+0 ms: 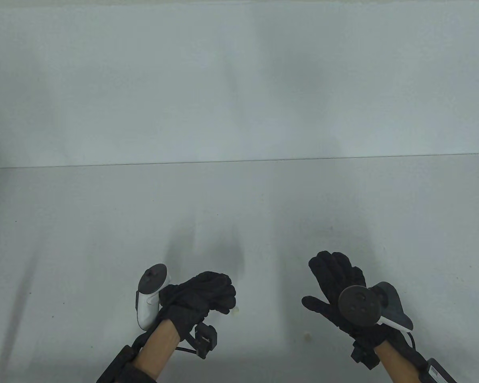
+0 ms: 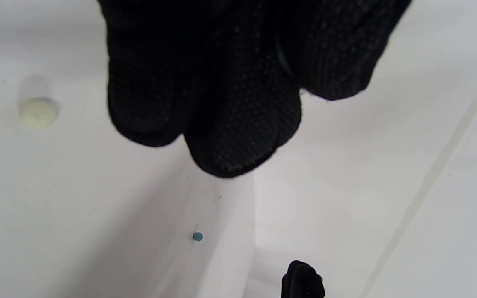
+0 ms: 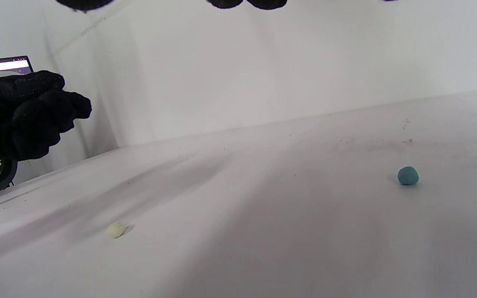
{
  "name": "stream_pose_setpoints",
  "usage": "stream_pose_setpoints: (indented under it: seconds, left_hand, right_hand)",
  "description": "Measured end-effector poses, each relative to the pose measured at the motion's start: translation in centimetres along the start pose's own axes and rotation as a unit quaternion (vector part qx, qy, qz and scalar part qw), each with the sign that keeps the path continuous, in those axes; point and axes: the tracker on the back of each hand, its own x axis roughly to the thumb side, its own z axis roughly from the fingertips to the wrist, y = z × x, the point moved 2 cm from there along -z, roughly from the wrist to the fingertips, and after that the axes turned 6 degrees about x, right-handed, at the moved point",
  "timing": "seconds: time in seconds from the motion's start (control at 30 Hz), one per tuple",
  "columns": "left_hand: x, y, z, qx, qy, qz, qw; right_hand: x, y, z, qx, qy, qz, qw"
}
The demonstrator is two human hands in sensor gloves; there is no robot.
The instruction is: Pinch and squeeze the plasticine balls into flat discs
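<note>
Hovering left hand (image 1: 201,297) over table (image 1: 239,207)

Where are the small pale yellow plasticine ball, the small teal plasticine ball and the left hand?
small pale yellow plasticine ball (image 3: 115,230): right wrist view, its centre.
small teal plasticine ball (image 3: 408,175): right wrist view, its centre.
left hand (image 1: 201,297): table view, back of the curled glove.

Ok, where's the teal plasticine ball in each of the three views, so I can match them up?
Table view: not visible.
Left wrist view: the teal ball is a tiny dot low in the centre, below the gloved fingers.
Right wrist view: at the right, lying on the table, apart from both hands.
Shared landmark: the left hand, fingers curled, in all three views; it sits at the left edge of the right wrist view.
</note>
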Motion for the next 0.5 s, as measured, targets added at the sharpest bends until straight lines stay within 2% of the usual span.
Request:
stream_pose_setpoints:
  seconds: [0.17,0.27,0.37,0.43,0.5]
  left_hand:
    - [0.3,0.1,0.0,0.012,-0.007,-0.017,1.0]
    - [-0.4,0.1,0.1,0.009,0.021,0.028,0.999]
    - [-1.1,0.0,0.0,-0.03,0.017,0.073,0.997]
    - [-1.2,0.1,0.1,-0.024,0.016,0.104,0.994]
    - [-1.2,0.3,0.0,-0.015,0.015,0.098,0.995]
  right_hand:
    - [0.0,0.0,0.0,-0.002,-0.001,-0.001,1.0]
    - [0.0,-0.1,0.0,-0.004,-0.001,-0.001,1.0]
    - [0.0,0.0,0.0,0.0,-0.001,-0.001,1.0]
    - [0.0,0.0,0.0,-0.003,-0.001,-0.001,1.0]
    - [-0.1,0.0,0.0,-0.004,-0.001,-0.002,1.0]
